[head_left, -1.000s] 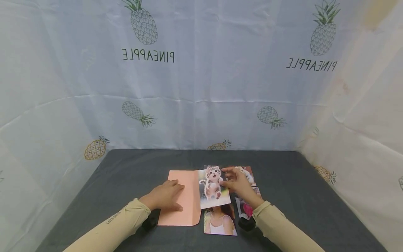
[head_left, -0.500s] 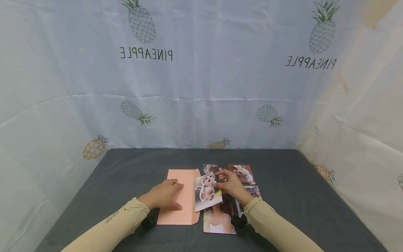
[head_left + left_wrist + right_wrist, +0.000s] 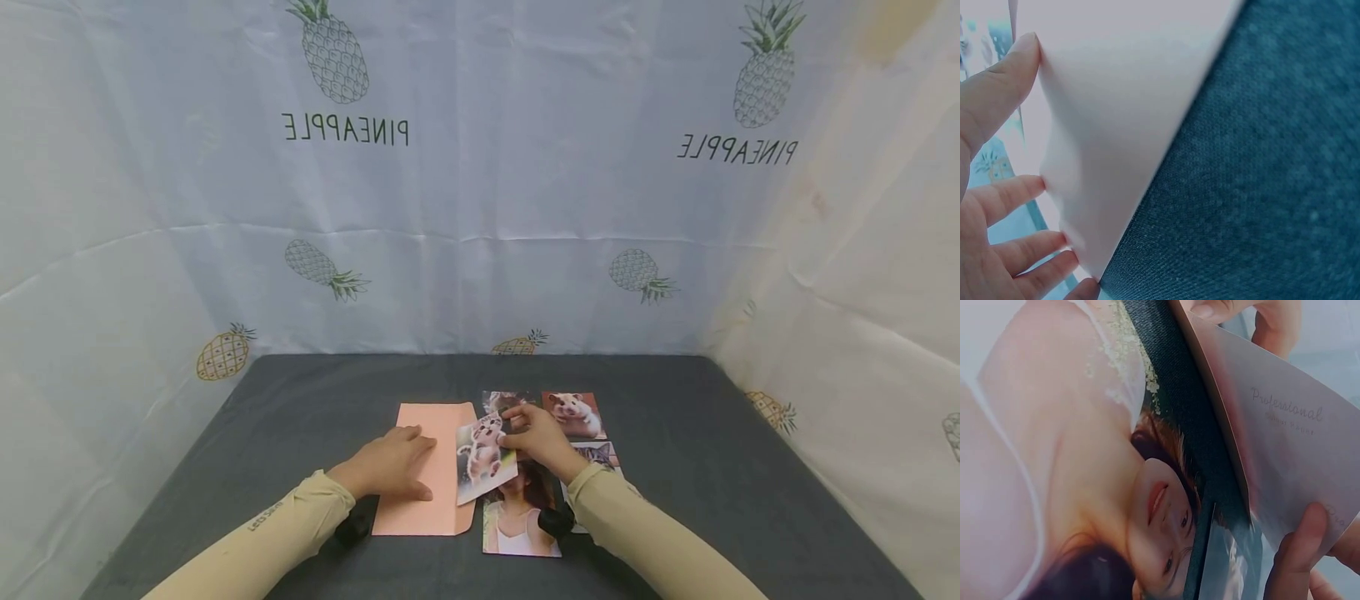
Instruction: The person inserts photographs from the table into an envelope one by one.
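My left hand [image 3: 390,464] rests spread on a salmon-pink envelope [image 3: 408,512], thumb and fingers apart. In the left wrist view its fingertips lie along the envelope's paper [image 3: 1122,106]. My right hand [image 3: 542,439] pinches a kitten photo [image 3: 480,468] by its right side. The photo tilts and overlaps the envelope's right-hand flap. From the right wrist, the photo's pale printed back [image 3: 1291,412] shows, with the thumb [image 3: 1304,540] against it. Below the held photo lies a portrait photo [image 3: 517,533] of a person in a white top.
A hamster photo [image 3: 573,415] lies behind the right hand, and a cat photo [image 3: 600,454] is partly under the right forearm. Another photo [image 3: 506,402] shows behind the kitten one. Dark cloth [image 3: 337,379] covers the table; a pineapple-print curtain [image 3: 480,167] hangs behind.
My right hand has carried the kitten photo leftward and tilted it, so it now overlaps the envelope's flap. More of the hamster and portrait photos shows. The left hand stays put.
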`<state>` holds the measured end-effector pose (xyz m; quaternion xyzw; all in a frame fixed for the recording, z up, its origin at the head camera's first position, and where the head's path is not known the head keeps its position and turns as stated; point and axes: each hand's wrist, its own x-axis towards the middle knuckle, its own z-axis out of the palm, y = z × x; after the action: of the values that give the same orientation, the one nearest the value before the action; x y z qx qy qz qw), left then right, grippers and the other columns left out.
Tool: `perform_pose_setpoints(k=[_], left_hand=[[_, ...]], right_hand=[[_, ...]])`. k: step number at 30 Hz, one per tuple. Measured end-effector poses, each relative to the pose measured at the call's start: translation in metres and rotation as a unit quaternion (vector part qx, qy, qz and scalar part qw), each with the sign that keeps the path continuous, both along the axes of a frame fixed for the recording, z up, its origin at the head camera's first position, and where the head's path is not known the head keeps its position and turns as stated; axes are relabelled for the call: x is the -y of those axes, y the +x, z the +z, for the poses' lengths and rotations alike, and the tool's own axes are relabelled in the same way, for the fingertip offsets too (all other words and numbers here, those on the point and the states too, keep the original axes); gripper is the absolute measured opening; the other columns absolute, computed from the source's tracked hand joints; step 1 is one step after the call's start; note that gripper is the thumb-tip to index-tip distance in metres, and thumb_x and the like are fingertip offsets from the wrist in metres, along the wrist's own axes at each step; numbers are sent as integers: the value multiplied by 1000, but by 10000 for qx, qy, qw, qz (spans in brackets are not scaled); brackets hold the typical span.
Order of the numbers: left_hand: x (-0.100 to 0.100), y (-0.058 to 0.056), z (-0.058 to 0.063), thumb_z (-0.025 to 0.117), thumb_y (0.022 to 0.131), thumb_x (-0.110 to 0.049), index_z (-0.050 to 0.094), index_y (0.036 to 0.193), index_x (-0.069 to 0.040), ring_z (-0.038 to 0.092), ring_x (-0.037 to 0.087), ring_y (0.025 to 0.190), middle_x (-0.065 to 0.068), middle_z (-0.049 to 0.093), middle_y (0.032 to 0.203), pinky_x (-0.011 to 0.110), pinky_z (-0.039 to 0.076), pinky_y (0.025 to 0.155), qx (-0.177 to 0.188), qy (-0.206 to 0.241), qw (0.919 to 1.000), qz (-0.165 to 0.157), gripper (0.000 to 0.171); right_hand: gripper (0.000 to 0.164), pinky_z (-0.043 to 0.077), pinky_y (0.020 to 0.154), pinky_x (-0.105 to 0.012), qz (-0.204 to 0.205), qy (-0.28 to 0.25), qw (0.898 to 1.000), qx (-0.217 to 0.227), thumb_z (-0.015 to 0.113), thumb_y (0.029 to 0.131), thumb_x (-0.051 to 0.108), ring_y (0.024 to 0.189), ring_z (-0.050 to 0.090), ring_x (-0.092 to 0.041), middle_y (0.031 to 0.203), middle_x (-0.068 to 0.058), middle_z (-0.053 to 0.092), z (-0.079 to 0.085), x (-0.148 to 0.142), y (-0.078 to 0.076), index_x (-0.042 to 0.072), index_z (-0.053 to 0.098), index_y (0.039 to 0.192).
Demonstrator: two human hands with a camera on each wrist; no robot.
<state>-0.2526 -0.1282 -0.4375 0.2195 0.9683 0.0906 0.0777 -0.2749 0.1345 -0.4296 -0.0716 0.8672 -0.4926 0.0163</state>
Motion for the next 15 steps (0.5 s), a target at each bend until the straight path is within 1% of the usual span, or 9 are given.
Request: perform_pose_setpoints(k=[7, 12, 15], left_hand=[[0, 1, 1, 80, 71, -51, 56, 134, -10, 43, 37, 134, 19, 46, 145, 53, 41, 105, 16, -5, 10000, -13, 79], [-1, 0, 1, 79, 71, -52, 56, 134, -11, 43, 37, 134, 18, 45, 145, 54, 41, 105, -3, -3, 10000, -27, 79], [-1, 0, 0, 79, 72, -52, 56, 134, -11, 43, 37, 134, 18, 46, 145, 54, 41, 104, -20, 1, 10000, -22, 79]], right_hand=[[38, 54, 78, -39, -55, 277, 9995, -127, 80, 72, 6, 96, 63, -26, 97, -10, 66, -2, 4, -4, 2, 67, 108], [38, 52, 82, -42, -94, 492, 9987, -131, 81, 73, 10, 93, 63, -25, 96, -9, 68, -1, 5, -6, 5, 68, 108], [38, 52, 81, -41, -113, 586, 9981, -172, 81, 72, 11, 90, 63, -24, 94, -9, 68, -1, 6, -6, 5, 68, 108]])
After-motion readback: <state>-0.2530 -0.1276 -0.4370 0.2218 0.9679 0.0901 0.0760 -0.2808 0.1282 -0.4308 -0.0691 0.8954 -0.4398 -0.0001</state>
